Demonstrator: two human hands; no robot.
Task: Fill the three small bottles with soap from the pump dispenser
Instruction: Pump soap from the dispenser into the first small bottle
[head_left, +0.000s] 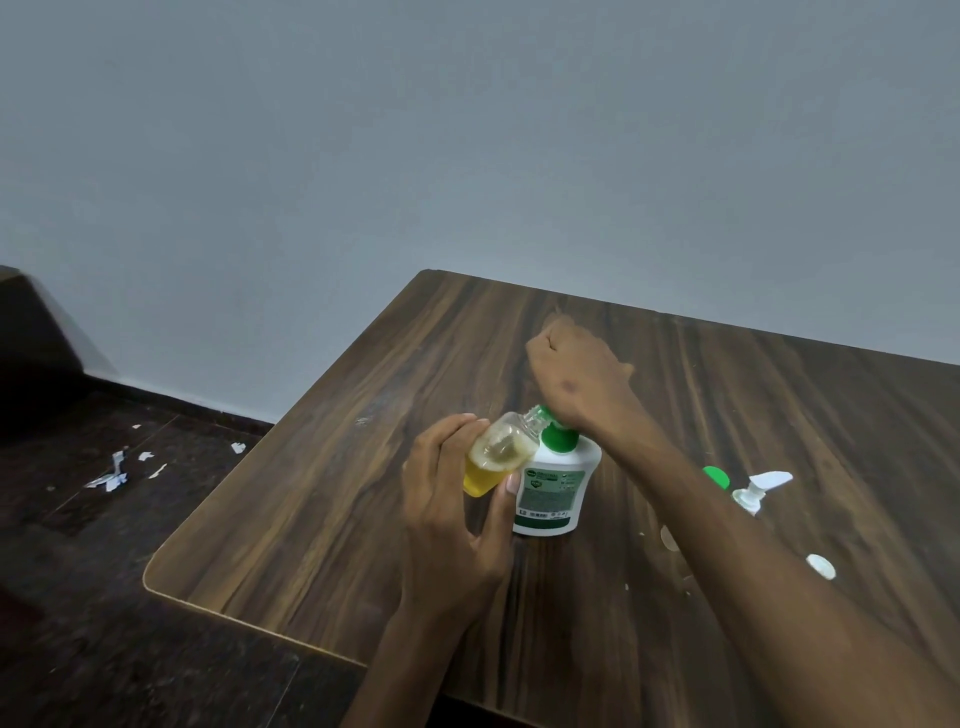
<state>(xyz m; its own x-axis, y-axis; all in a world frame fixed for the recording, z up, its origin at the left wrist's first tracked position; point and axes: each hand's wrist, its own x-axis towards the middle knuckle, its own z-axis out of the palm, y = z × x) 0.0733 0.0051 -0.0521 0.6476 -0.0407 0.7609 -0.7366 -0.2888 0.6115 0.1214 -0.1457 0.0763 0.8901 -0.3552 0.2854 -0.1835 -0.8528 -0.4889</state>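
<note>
A white soap dispenser with a green pump head stands upright near the middle of the wooden table. My left hand grips a small clear bottle that is partly filled with yellow soap. The bottle is tilted, its open neck up against the pump spout. My right hand is curled into a fist and holds nothing. Its heel presses on top of the pump head. My right forearm crosses the table from the lower right.
To the right of my forearm lie a green cap, a small white pump bottle and a white cap. Paper scraps litter the dark floor to the left. A grey wall runs behind the table.
</note>
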